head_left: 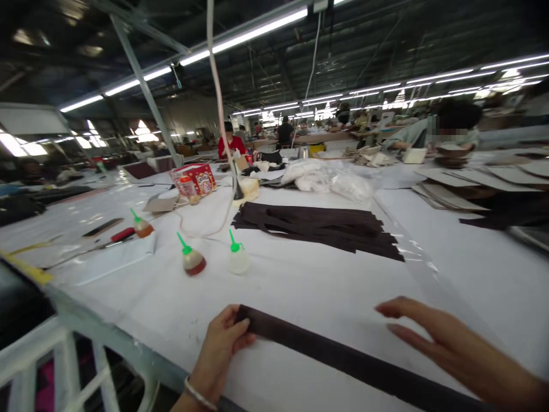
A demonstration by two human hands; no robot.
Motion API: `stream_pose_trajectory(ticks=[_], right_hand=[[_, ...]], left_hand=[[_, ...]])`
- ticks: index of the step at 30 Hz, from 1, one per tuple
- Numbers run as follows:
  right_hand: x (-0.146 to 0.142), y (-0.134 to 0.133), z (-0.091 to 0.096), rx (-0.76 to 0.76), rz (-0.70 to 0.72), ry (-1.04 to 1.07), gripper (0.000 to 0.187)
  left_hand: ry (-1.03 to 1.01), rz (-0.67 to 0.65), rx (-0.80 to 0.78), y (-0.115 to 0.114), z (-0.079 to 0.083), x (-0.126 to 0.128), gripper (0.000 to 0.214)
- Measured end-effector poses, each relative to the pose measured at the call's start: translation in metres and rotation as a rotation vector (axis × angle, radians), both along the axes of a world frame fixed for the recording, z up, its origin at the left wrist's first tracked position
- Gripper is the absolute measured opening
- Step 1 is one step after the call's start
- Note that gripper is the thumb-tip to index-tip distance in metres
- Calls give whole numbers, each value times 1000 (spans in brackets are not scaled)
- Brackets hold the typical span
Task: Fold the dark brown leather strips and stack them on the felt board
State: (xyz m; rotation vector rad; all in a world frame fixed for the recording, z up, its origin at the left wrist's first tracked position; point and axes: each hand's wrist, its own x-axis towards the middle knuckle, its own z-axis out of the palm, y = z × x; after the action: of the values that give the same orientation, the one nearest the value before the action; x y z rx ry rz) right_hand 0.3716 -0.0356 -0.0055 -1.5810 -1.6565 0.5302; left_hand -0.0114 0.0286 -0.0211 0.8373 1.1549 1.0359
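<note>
Near the front of the white table, my left hand (225, 346) pinches the left end of a long dark brown strip (343, 357). The strip slants down to the lower right and runs out of the picture. Above its right part my right hand (446, 337) hovers with thumb and fingers apart, holding nothing. A pile of similar dark strips (317, 226) lies farther back on the table. Left of that pile stand a squeeze bottle with red-brown liquid (194, 262) and a clear squeeze bottle (238, 260), both with green nozzles.
A third green-tipped bottle (143, 228) and a red-handled tool (123, 234) lie at the left. Behind are a red box (195, 178), a hanging cable (217, 86) and clear plastic bags (330, 180). Stacked panels (454, 191) and a co-worker (433, 134) are at the right.
</note>
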Motion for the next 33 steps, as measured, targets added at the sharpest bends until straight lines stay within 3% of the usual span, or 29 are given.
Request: stream_pose_trajectory(ticks=[4, 6, 8, 11, 14, 18, 21, 33], right_hand=[[-153, 40, 3, -89, 377, -145, 31], [-200, 56, 1, -125, 411, -212, 33], [-226, 69, -3, -146, 393, -264, 28], [-242, 79, -13, -161, 354, -298, 19], [-248, 81, -20, -151, 353, -304, 19], [-253, 82, -25, -128, 377, -293, 21], [-253, 85, -28, -150, 399, -275, 22], [-252, 84, -41, -65, 497, -237, 29]], left_hand=[[39, 21, 36, -4, -4, -5, 35], [65, 18, 56, -4, -9, -8, 34], [110, 28, 78, -2, -14, -13, 35], [255, 97, 157, -2, -19, -23, 38], [662, 122, 461, -7, -22, -32, 30], [1099, -194, 973, -15, -27, -39, 31], [1270, -333, 1188, -15, -32, -45, 35], [1382, -396, 1219, -9, -22, -66, 30]])
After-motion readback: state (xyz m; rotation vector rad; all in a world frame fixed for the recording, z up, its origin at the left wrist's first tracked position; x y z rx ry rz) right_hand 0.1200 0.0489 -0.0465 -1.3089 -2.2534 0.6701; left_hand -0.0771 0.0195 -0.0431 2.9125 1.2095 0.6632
